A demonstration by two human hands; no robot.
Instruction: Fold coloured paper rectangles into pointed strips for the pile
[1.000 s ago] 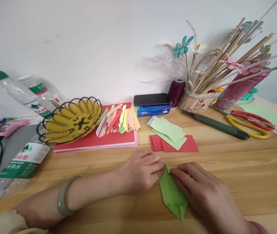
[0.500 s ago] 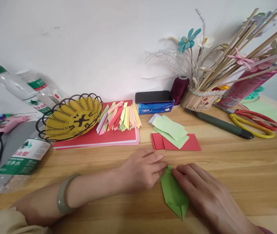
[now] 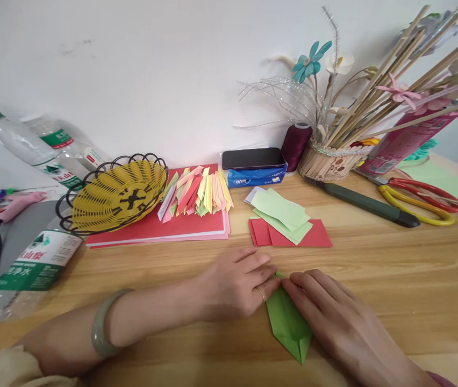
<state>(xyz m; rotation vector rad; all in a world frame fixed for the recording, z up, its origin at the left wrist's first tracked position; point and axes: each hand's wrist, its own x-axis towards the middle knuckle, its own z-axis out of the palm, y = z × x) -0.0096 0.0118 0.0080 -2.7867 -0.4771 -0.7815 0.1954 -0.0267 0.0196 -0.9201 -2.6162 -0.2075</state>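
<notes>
A folded green paper (image 3: 289,322) lies on the wooden table, with creased corners and a pointed end toward me. My left hand (image 3: 239,285) pinches its far left edge with the fingertips close together. On the paper's right edge rest the closed fingers of my right hand (image 3: 329,306), their tips beside the far point. The fingertips of both hands nearly meet at that far end and partly cover it. Beyond the hands, light green paper pieces (image 3: 281,212) overlap red paper pieces (image 3: 317,234).
A yellow basket (image 3: 120,196) and folded colored strips (image 3: 200,191) sit on red sheets (image 3: 144,228). Behind are a phone (image 3: 253,158) on a blue packet (image 3: 257,176) and a thread spool (image 3: 295,145). Scissors (image 3: 418,201) lie right; plastic bottles (image 3: 37,260) stand left.
My left fingertips have shifted slightly right and down over the far end of the green paper. My right hand has hardly moved. The view has shifted a little.
</notes>
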